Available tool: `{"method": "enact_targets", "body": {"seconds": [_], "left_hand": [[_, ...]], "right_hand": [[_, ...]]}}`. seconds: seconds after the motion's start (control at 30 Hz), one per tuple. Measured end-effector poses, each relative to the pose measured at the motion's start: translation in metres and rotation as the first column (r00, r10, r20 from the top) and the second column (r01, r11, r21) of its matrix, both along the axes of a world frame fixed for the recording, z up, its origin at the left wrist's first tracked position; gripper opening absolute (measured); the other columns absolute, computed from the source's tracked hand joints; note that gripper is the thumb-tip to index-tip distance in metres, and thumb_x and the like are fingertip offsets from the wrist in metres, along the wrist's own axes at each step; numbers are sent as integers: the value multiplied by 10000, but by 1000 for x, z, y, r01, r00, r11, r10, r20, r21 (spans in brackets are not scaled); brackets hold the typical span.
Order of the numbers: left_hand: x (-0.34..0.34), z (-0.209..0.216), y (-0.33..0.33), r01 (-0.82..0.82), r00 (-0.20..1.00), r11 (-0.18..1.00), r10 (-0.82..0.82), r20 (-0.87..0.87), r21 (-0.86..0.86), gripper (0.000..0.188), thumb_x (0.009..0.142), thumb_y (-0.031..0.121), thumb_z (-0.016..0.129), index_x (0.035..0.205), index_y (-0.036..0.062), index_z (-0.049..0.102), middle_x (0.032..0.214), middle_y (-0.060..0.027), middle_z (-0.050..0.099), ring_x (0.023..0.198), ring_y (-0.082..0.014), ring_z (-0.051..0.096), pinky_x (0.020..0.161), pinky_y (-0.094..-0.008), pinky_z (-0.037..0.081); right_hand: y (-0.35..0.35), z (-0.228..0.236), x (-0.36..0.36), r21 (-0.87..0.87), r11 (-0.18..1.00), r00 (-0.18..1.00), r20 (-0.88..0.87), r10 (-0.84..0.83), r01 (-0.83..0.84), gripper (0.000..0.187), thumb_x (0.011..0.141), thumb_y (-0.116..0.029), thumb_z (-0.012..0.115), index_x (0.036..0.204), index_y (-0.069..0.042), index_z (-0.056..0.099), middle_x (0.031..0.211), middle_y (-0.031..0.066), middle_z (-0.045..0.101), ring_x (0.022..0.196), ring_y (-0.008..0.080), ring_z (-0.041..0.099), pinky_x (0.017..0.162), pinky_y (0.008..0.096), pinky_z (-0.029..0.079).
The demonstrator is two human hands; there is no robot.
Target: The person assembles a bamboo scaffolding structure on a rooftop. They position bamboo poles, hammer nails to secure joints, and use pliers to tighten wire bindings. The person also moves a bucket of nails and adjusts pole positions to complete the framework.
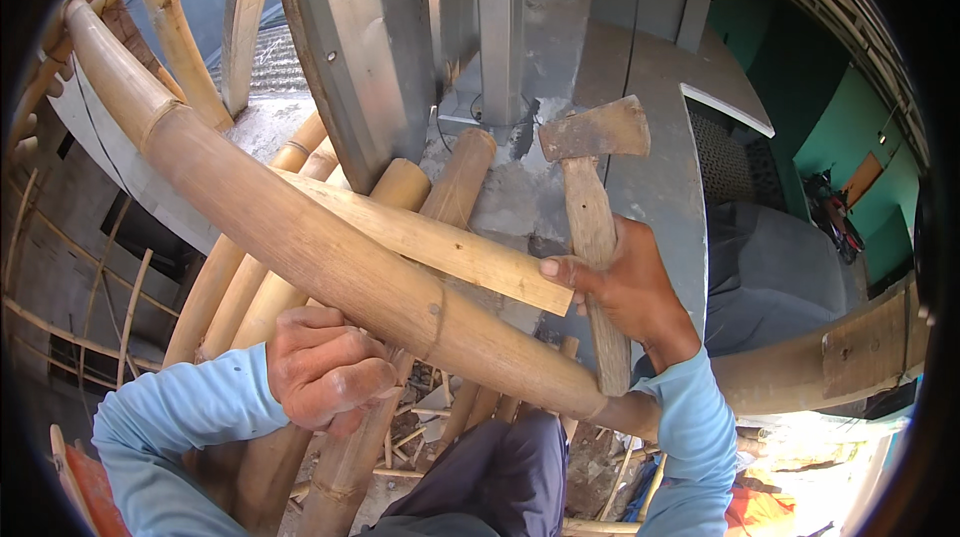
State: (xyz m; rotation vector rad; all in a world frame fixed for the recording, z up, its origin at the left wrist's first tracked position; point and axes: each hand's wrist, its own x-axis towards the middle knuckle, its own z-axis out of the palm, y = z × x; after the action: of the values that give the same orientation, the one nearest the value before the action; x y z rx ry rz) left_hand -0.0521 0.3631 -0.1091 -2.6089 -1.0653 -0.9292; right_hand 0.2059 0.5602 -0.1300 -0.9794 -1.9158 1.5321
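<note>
A hatchet [596, 207] with a rusty head and a worn wooden handle stands upright in my right hand [640, 282], its head up and its blade to the right. The thumb of that hand also rests on the end of a pale wooden batten [430, 237], which runs up to the left behind a thick bamboo pole [310, 247]. That pole crosses in front of me from upper left to lower right. On the near side of it my left hand [335, 367] is closed with curled fingers; anything inside them is hidden.
More bamboo poles [225, 302] lie beneath, sloping toward me. A grey metal post [375, 57] rises ahead, with a concrete ledge [640, 47] beyond it. At lower right another bamboo length [800, 367] runs across. Bamboo scraps [410, 437] litter the ground far below.
</note>
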Motion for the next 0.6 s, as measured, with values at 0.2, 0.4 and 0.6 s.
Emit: {"method": "enact_targets", "body": {"seconds": [0.2,0.4,0.6], "left_hand": [[-14,52,17,-190,810,964,46,584,188,133,1048,120,511,1113,9,546,1016,-117,632,589,-64,422,514,-233,329],[-42,55,18,-354,583,900,-2,812,256,168,1110,172,490,1156,17,538,1033,-97,666,527,-24,315,489,-185,271],[-98,90,25,-647,336,715,-44,941,265,170,1113,189,498,1105,26,545,905,-59,629,567,-67,364,526,-242,322]], "right_hand": [[-5,1,-1,18,999,1000,0,-31,31,447,833,-229,876,1059,71,635,772,61,641,606,118,597,532,291,506],[-3,-3,0,72,997,1000,-18,8,-7,433,840,-214,865,1074,70,637,799,73,654,643,114,599,566,295,506],[-8,10,0,-9,1000,998,67,-18,19,432,848,-206,852,1092,84,644,835,98,690,702,144,620,677,332,531]]}}
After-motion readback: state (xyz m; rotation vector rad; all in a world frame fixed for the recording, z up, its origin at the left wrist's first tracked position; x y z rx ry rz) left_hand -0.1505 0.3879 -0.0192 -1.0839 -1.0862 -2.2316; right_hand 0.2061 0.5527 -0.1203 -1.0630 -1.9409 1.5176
